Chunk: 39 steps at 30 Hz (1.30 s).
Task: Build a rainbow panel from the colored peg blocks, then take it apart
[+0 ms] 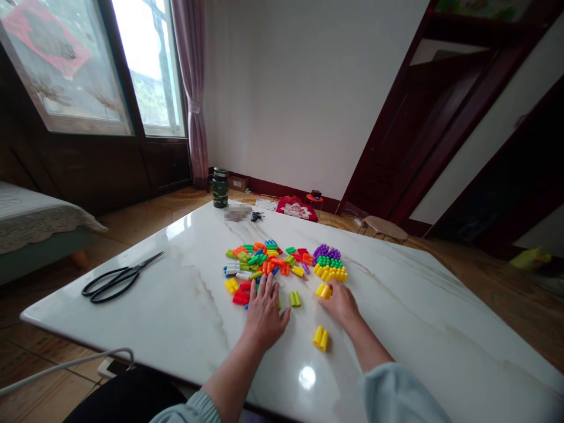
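A heap of small coloured plastic blocks [268, 261] lies mid-table on the white marble table [176, 305]. To its right stands a joined cluster of purple, green and yellow blocks [329, 263]. My left hand [263, 314] rests flat with fingers spread, fingertips at the near edge of the heap. My right hand [340, 302] is curled, its fingers closed on a yellow block [324, 290] just below the cluster. A green pair [295, 299] lies between my hands, and a yellow pair [321, 338] lies near my right wrist.
Black scissors [118, 279] lie at the table's left. A camouflage-patterned bottle [220, 188] and dark keys [256, 216] sit at the far edge. A bed [35, 226] stands left, a red cushion [297, 210] and a small stool [385, 228] are on the floor beyond.
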### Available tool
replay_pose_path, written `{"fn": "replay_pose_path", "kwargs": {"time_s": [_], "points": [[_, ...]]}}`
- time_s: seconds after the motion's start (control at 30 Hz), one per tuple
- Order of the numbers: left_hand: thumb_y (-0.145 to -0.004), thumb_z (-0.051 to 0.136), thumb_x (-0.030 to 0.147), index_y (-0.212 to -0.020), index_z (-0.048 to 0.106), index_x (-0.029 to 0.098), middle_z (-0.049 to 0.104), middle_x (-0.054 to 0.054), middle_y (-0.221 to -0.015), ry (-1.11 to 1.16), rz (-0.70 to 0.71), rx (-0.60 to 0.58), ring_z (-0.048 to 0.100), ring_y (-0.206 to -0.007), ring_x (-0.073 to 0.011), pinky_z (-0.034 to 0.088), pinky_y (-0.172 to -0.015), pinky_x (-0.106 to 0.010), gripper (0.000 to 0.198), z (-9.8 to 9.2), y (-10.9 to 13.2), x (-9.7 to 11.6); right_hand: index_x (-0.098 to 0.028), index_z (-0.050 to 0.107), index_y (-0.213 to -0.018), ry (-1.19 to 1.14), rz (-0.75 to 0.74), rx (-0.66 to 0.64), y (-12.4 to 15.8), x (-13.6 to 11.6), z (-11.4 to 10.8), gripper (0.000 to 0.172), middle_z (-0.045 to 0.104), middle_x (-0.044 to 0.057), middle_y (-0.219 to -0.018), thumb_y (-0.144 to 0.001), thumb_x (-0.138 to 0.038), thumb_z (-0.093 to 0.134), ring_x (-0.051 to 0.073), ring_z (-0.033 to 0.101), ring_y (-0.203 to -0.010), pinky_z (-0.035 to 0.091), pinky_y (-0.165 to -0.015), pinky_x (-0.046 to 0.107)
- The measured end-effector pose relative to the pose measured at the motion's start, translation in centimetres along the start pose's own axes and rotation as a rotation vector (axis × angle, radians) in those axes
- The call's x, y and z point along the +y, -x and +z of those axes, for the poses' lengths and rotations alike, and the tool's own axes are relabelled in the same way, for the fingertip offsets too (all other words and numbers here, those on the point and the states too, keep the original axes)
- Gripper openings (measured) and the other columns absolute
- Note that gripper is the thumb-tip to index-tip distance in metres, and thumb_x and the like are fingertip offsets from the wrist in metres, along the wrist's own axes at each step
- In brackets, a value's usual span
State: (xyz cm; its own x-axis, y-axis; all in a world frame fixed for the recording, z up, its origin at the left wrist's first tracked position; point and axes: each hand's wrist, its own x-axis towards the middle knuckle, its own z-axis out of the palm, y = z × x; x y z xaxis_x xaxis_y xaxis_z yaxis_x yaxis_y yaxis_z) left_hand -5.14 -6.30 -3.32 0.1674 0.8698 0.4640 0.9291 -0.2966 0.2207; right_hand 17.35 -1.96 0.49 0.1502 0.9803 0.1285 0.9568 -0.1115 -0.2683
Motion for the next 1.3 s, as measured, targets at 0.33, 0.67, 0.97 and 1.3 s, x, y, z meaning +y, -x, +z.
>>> {"fn": "replay_pose_path", "kwargs": {"time_s": [0.33, 0.67, 0.97, 1.3], "points": [[-0.083, 0.049, 0.048, -0.138, 0.047, 0.011, 0.034, -0.016, -0.152, 0.005, -0.004, -0.009, 0.025, -0.142, -0.0342, 0.016, -0.116, -0.055, 0.066, 0.0, 0.0, 0.0, -0.017, 0.064, -0.101, -0.122, 0.226, -0.04, -2.1, 5.5, -1.5, 0.037, 0.07, 0.008, -0.091, -0.065, -0.024, 0.066, 0.021, 0.067, -0.081, 0.049, -0.066, 0.028], [-0.084, 0.047, 0.049, -0.136, 0.049, 0.012, 0.035, -0.016, -0.152, -0.002, -0.003, -0.013, 0.027, -0.141, -0.0337, 0.015, -0.117, -0.055, 0.064, -0.4, -0.1, 0.1, -0.02, 0.066, -0.077, 0.071, 0.177, -0.07, -3.0, 4.3, -0.9, 0.03, 0.069, 0.008, -0.079, -0.051, -0.028, 0.076, 0.026, 0.066, -0.078, 0.046, -0.06, 0.031], [-0.084, 0.048, 0.05, -0.136, 0.049, 0.012, 0.033, -0.016, -0.152, -0.002, -0.001, -0.011, 0.027, -0.141, -0.0335, 0.014, -0.117, -0.054, 0.065, -0.3, -0.1, 0.1, -0.014, 0.061, -0.102, -0.235, 0.099, 0.288, -2.2, 6.6, 2.1, 0.035, 0.066, 0.012, -0.101, -0.073, -0.031, 0.058, 0.021, 0.063, -0.085, 0.048, -0.08, 0.03], [-0.084, 0.048, 0.05, -0.137, 0.048, 0.012, 0.033, -0.015, -0.153, 0.001, -0.001, -0.02, 0.026, -0.142, -0.0336, 0.013, -0.117, -0.055, 0.065, -0.3, -0.1, 0.1, -0.014, 0.053, -0.107, -0.473, 0.098, 0.427, -2.9, 5.8, 3.3, 0.043, 0.067, 0.012, -0.097, -0.065, -0.023, 0.058, 0.018, 0.062, -0.069, 0.051, -0.073, 0.032]]}}
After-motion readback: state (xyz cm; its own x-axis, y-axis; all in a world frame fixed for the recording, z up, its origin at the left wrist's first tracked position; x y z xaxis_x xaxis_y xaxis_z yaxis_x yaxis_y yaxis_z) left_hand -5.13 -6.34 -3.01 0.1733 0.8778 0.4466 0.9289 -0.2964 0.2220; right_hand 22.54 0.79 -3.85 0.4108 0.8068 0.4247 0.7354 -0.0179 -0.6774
